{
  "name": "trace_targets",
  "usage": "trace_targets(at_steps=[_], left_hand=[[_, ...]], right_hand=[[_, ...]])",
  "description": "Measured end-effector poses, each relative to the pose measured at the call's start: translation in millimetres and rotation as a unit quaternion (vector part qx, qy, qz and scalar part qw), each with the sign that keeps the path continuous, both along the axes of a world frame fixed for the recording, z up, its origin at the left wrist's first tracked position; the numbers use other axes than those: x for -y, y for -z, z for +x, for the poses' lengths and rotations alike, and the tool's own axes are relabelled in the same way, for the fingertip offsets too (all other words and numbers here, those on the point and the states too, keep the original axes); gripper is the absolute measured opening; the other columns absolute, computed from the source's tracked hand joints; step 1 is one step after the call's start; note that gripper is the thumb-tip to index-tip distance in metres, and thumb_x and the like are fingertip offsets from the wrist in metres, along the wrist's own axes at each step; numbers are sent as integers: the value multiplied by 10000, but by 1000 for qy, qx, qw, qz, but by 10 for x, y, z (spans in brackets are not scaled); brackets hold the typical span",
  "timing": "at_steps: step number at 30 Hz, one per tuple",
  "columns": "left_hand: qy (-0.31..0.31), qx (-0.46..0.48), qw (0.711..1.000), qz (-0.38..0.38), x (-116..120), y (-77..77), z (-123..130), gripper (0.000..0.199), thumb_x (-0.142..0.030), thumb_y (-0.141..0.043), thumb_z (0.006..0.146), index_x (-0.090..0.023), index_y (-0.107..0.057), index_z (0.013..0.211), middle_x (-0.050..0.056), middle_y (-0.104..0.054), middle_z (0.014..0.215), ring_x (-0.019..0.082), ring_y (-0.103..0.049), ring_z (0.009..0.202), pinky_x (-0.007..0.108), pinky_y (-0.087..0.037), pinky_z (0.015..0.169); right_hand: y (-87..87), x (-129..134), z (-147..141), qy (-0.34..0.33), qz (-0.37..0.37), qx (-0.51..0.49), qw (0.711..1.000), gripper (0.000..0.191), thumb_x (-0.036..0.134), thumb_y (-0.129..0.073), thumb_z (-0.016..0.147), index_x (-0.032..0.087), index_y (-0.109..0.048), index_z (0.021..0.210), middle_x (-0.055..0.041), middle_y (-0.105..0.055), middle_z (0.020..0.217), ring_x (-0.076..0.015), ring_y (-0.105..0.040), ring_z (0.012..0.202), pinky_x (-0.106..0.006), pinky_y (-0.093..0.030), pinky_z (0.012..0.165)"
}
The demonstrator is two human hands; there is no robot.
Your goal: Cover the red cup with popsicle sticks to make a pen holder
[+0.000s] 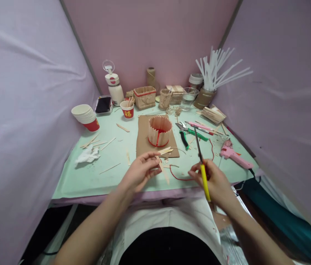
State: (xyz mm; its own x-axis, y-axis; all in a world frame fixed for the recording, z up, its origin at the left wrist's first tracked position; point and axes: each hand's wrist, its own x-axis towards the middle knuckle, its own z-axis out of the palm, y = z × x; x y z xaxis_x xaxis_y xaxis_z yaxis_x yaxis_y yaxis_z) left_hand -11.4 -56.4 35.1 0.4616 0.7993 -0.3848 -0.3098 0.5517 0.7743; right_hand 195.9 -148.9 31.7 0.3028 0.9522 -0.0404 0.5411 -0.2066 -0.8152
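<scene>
My left hand (145, 170) pinches a thin flat wooden strip (164, 173) between thumb and fingers, low over the table's front part. In my right hand (216, 181) is a pair of scissors (205, 182) with yellow handles, its dark blades pointing up and away from me. Beyond my hands, a round cup-like ring of wooden sticks (155, 133) with red trim at its base stands on a piece of cardboard (143, 141). Several wood slivers (166, 151) lie at the cardboard's near edge. A red cord (177, 179) curves across the table between my hands.
Green-handled pliers (199, 134) and a pink glue gun (236, 156) with a cable lie right. Stacked paper cups (85, 117) and crumpled tissue (87, 154) are left. A bottle (115, 92), small baskets (144, 98), a water bowl (187, 99) and white sticks (213, 71) line the back.
</scene>
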Motion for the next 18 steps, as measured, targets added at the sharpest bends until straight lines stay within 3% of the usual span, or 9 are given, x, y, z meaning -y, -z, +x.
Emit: trace_targets(at_steps=[2, 5, 10, 14, 16, 18], left_hand=[[-5, 10, 1000, -1, -214, -21, -31, 164, -115, -702, 713, -137, -636, 862, 5, -631, 724, 65, -611, 615, 172, -549, 625], [-11, 12, 999, -29, -470, -8, -56, 68, -52, -616, 766, -107, -621, 806, 25, -635, 647, 69, -624, 569, 151, -554, 586], [17, 5, 998, -55, -648, 90, -36, 57, -36, -607, 777, -85, -631, 762, 37, -626, 602, 72, -624, 538, 144, -565, 570], [46, -5, 996, -74, -706, 132, -7, 55, -39, -660, 735, -79, -636, 706, 55, -634, 604, 82, -629, 528, 131, -559, 546], [70, -7, 993, -94, -743, 130, 7, 80, -26, -644, 736, -73, -638, 672, 71, -648, 625, 80, -629, 532, 117, -553, 544], [94, -4, 989, -114, -781, 117, 23, 108, -10, -621, 740, -68, -641, 651, 86, -661, 647, 80, -631, 540, 109, -550, 546]], right_hand=[[-36, -187, 198, 41, -54, 161, 985, 207, 378, -570, 751, 225, -435, 787, 1, -555, 706, -160, -500, 604, -283, -369, 584], [-21, -367, 375, 65, -103, 296, 947, 170, 358, -529, 760, 204, -474, 805, -28, -556, 687, -175, -495, 581, -288, -323, 554], [131, -408, 358, 55, -138, 352, 924, 245, 376, -499, 792, 153, -548, 881, -92, -609, 746, -224, -560, 654, -301, -338, 565], [236, -399, 347, 44, -131, 378, 916, 325, 391, -492, 833, 104, -558, 972, -141, -627, 853, -255, -590, 766, -336, -412, 664], [213, -399, 344, 21, -93, 404, 910, 294, 352, -517, 834, 94, -577, 962, -177, -623, 923, -290, -586, 869, -395, -431, 770], [114, -400, 293, -18, 0, 392, 920, 258, 301, -537, 837, 105, -588, 997, -190, -606, 1036, -303, -562, 988, -441, -415, 875]])
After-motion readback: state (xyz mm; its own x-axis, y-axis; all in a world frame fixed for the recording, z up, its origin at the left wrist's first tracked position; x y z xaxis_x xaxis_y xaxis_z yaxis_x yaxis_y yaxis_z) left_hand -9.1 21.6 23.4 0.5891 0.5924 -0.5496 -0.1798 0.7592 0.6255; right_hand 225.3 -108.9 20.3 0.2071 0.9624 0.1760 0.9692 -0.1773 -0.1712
